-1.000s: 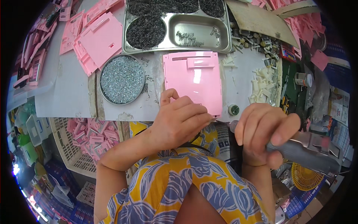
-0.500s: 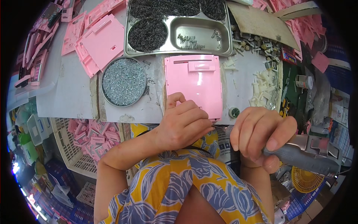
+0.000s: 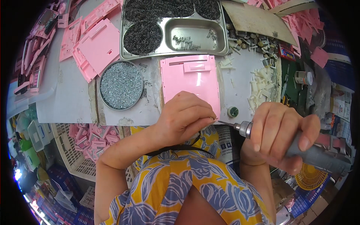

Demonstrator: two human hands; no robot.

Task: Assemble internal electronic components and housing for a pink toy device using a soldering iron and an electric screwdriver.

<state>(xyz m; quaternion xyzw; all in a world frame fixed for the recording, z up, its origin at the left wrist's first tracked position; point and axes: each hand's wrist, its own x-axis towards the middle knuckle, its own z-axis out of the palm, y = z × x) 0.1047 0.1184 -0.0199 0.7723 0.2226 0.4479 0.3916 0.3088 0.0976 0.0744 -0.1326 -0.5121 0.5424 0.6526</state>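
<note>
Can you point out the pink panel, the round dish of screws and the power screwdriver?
pink panel (image 3: 189, 80), head view, its flat middle.
dish of screws (image 3: 121, 85), head view, the screw heap.
power screwdriver (image 3: 245, 128), head view, its metal chuck.

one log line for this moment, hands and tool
left hand: on pink panel, pinching near bit | right hand: grips electric screwdriver, bit toward left fingertips | screw dish: left of panel

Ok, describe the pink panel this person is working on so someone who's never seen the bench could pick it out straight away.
Start at the steel compartment tray at the far edge of the white worktop. Directly below it lies the pink panel, flat, with the left hand resting on its near edge and the powered screwdriver in the right hand pointing at it. Unlike the other pink panels heaped at the left, it lies alone, beside the round dish of screws.
</note>
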